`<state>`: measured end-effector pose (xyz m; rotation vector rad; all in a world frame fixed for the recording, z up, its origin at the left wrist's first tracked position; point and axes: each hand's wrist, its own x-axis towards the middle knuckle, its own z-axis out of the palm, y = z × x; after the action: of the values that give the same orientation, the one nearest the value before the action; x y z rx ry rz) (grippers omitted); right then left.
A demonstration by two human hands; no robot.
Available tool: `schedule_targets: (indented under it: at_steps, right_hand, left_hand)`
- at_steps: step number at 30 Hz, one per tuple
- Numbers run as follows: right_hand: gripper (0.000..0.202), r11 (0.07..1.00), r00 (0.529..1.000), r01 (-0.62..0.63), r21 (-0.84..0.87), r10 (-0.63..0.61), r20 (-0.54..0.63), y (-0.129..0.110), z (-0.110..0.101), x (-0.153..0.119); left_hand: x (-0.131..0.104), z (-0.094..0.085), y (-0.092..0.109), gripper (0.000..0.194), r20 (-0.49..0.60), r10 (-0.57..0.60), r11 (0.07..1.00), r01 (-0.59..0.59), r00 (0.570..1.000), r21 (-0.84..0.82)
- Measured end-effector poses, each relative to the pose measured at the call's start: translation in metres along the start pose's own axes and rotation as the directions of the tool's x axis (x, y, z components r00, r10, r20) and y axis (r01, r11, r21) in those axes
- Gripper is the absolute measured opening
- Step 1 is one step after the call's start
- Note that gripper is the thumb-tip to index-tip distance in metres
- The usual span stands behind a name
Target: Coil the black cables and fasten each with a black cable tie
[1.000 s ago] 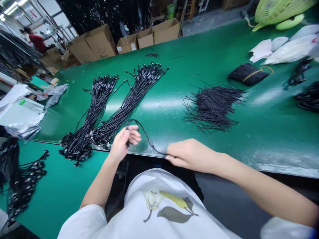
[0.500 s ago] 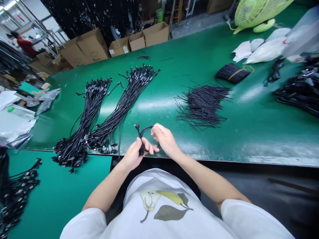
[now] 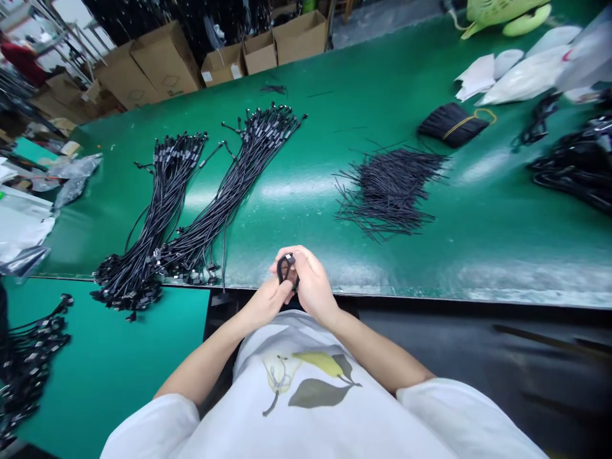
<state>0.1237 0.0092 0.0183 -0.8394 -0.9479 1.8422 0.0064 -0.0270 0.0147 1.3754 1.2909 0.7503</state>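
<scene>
A black cable is coiled into a small loop between my two hands at the table's near edge. My left hand is closed on the coil from the left and below. From the right, my right hand wraps its fingers round the same coil. A pale connector end shows at the top of the loop; the rest of the cable is hidden by my fingers. Left of my hands lie two bundles of straight black cables, the nearer bundle and the farther left bundle.
Loose black twist ties lie in a pile to the right, with a banded bundle of ties behind. More cables lie at the lower left. Cardboard boxes stand beyond the green table; a yellow-green fan is at the far right.
My hands have come together, and the cable has gone from a wider loop with a protruding plug to a small closed coil. The camera view has tilted slightly downward.
</scene>
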Motion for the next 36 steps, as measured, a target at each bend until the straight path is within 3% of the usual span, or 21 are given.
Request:
schedule_targets:
  at_steps: [3,6,9,11,13,15,17,18,19,20,22,23,24,26,29,32,36]
  right_hand:
    - [0.037,0.996,0.997,0.069,0.054,-0.07,0.024,-0.001,0.001,0.001]
    - [0.04,0.975,0.991,-0.063,0.215,0.036,0.125,-0.01,0.0,0.006]
    - [0.046,0.919,0.954,-0.243,0.31,0.168,0.248,-0.02,-0.002,0.011]
    - [0.048,0.913,0.95,-0.249,0.323,0.165,0.266,-0.023,-0.004,0.014]
    - [0.049,0.931,0.962,-0.2,0.307,0.128,0.24,-0.023,-0.006,0.016]
    - [0.051,0.968,0.974,-0.128,0.216,0.082,0.21,-0.023,-0.012,0.017]
    - [0.051,1.0,0.976,0.025,-0.006,-0.023,0.214,-0.028,-0.023,0.018]
    - [0.05,0.972,0.965,0.162,-0.169,-0.121,0.231,-0.033,-0.029,0.018]
    - [0.047,0.88,0.93,0.33,-0.342,-0.24,0.279,-0.039,-0.037,0.018]
    - [0.043,0.714,0.861,0.499,-0.491,-0.342,0.376,-0.045,-0.044,0.017]
    - [0.033,0.274,0.663,0.746,-0.607,-0.381,0.644,-0.054,-0.057,0.015]
    - [0.031,0.079,0.576,0.808,-0.583,-0.307,0.757,-0.056,-0.062,0.013]
    - [0.03,-0.07,0.519,0.838,-0.541,-0.202,0.831,-0.056,-0.066,0.011]
    - [0.031,-0.267,0.496,0.835,-0.48,-0.012,0.868,-0.051,-0.071,0.006]
    - [0.034,-0.367,0.536,0.807,-0.463,0.124,0.835,-0.039,-0.078,0.0]
    - [0.034,-0.354,0.554,0.805,-0.477,0.159,0.817,-0.033,-0.086,-0.004]
    - [0.033,-0.333,0.604,0.781,-0.528,0.187,0.775,-0.031,-0.092,-0.01]
  left_hand:
    - [0.001,0.001,-0.007,0.052,0.065,0.001,1.0,0.0,0.998,-0.023]
    - [-0.002,0.009,-0.014,0.055,0.242,-0.053,0.946,0.126,0.969,-0.3]
    - [-0.009,0.017,-0.009,0.051,0.353,-0.106,0.733,0.313,0.93,-0.604]
    - [-0.013,0.021,-0.002,0.043,0.34,-0.163,0.596,0.367,0.926,-0.715]
    - [-0.014,0.022,0.004,0.037,0.317,-0.21,0.544,0.38,0.925,-0.748]
    - [-0.014,0.022,0.007,0.034,0.287,-0.221,0.565,0.362,0.932,-0.741]
    - [-0.012,0.02,0.007,0.034,0.231,-0.204,0.624,0.308,0.951,-0.718]
    - [-0.011,0.018,0.006,0.035,0.193,-0.194,0.659,0.273,0.962,-0.7]
    - [-0.009,0.015,0.005,0.036,0.154,-0.186,0.698,0.241,0.97,-0.675]
    - [-0.007,0.012,0.004,0.036,0.122,-0.18,0.743,0.216,0.976,-0.633]
    - [-0.004,0.006,0.001,0.039,0.112,-0.165,0.851,0.199,0.98,-0.486]
    - [-0.002,0.003,0.0,0.04,0.134,-0.158,0.898,0.199,0.978,-0.393]
    - [-0.001,0.001,0.0,0.04,0.168,-0.154,0.931,0.2,0.974,-0.304]
    - [0.001,0.0,-0.001,0.038,0.239,-0.164,0.962,0.208,0.957,-0.176]
    - [0.003,0.004,0.0,0.034,0.301,-0.189,0.968,0.229,0.935,-0.103]
    - [0.006,0.01,0.003,0.032,0.316,-0.199,0.979,0.201,0.928,0.026]
    - [0.013,0.019,0.006,0.032,0.282,-0.185,0.942,0.088,0.941,0.323]
